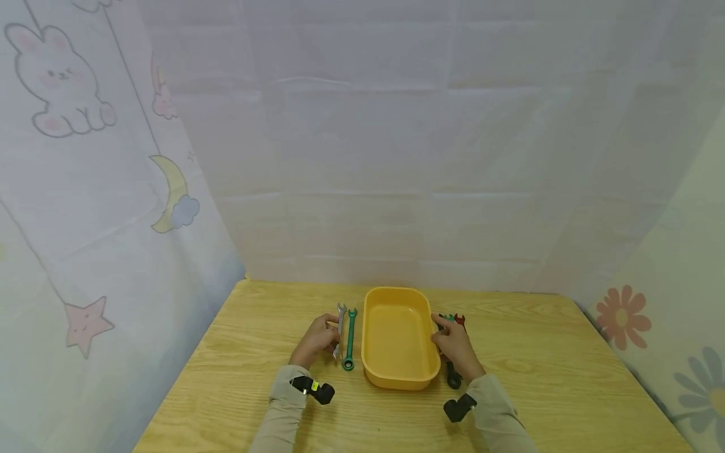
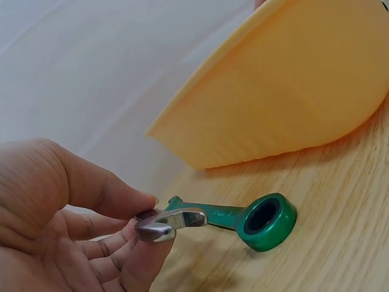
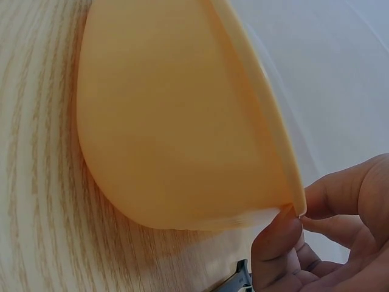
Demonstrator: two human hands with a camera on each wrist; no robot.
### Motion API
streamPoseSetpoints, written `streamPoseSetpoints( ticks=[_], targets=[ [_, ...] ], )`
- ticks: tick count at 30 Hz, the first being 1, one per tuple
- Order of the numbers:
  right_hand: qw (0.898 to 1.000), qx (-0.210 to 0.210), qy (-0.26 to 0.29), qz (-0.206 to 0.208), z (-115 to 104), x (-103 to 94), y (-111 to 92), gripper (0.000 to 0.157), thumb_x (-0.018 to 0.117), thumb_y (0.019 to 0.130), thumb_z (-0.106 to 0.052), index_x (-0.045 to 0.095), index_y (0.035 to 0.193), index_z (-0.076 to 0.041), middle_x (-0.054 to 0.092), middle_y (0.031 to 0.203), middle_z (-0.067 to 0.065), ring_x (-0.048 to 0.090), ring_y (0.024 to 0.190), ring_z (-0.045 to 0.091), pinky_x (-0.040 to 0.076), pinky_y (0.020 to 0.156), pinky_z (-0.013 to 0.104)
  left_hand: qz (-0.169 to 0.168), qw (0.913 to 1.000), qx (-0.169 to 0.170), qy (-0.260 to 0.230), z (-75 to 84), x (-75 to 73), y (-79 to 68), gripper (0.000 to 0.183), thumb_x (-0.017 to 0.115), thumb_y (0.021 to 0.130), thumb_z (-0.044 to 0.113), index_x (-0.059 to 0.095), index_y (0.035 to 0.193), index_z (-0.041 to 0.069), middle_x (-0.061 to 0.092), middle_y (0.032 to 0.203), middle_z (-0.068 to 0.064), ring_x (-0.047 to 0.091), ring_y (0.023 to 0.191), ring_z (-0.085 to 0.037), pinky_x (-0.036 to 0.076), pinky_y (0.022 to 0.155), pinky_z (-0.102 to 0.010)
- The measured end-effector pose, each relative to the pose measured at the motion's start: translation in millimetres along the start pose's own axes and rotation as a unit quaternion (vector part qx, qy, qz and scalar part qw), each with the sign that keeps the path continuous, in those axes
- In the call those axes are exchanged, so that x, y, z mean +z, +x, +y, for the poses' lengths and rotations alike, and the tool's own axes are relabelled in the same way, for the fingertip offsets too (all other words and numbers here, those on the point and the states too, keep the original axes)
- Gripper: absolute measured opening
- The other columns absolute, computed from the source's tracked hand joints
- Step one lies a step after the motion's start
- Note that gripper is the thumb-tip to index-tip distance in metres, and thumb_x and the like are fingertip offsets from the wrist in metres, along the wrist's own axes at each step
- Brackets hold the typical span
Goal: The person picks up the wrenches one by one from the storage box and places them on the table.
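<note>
My left hand (image 1: pixel 314 341) pinches a silver wrench (image 1: pixel 341 314) between thumb and fingers. In the left wrist view its open-ended jaw (image 2: pixel 159 228) sticks out past the fingertips, raised above the table. Just right of it lies a green combination wrench (image 1: pixel 350 340), its ring end toward me. A yellow plastic basin (image 1: pixel 399 382) stands in the middle with nothing inside. With thumb and fingers, my right hand (image 1: pixel 457 349) pinches the basin's right rim, as the right wrist view shows at the rim (image 3: pixel 292 176).
Right of the basin, partly hidden under my right hand, lie several more wrenches, one with a red end (image 1: pixel 460 319) and one with a dark ring end (image 1: pixel 453 379). The wooden table (image 1: pixel 527 340) meets a pale cloth backdrop (image 1: pixel 362 157) behind.
</note>
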State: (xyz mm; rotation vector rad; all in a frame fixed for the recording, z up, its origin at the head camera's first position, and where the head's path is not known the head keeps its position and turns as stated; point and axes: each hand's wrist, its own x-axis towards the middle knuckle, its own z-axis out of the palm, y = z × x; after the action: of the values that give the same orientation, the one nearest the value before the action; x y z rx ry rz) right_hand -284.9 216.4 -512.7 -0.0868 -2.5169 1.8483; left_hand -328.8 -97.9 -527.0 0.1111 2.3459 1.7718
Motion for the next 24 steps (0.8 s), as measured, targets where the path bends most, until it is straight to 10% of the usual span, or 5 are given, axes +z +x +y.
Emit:
streamPoseSetpoints(
  ticks=[24],
  targets=[
    [1.000,0.004,-0.005,0.000,0,1.1,-1,0.057,0.053,0.083,0.002,0.039,0.138,-0.009,0.057,0.082,0.015,0.056,0.056,0.023,0.052,0.051,0.041,-0.017,0.9998,0.004,0.012,-14.5,0.2,2.2,0.048,0.048,0.076,-0.004,0.041,0.123,-0.009,0.058,0.069,-0.012,0.048,0.046,-0.015,0.041,0.039,-0.027]
  ],
)
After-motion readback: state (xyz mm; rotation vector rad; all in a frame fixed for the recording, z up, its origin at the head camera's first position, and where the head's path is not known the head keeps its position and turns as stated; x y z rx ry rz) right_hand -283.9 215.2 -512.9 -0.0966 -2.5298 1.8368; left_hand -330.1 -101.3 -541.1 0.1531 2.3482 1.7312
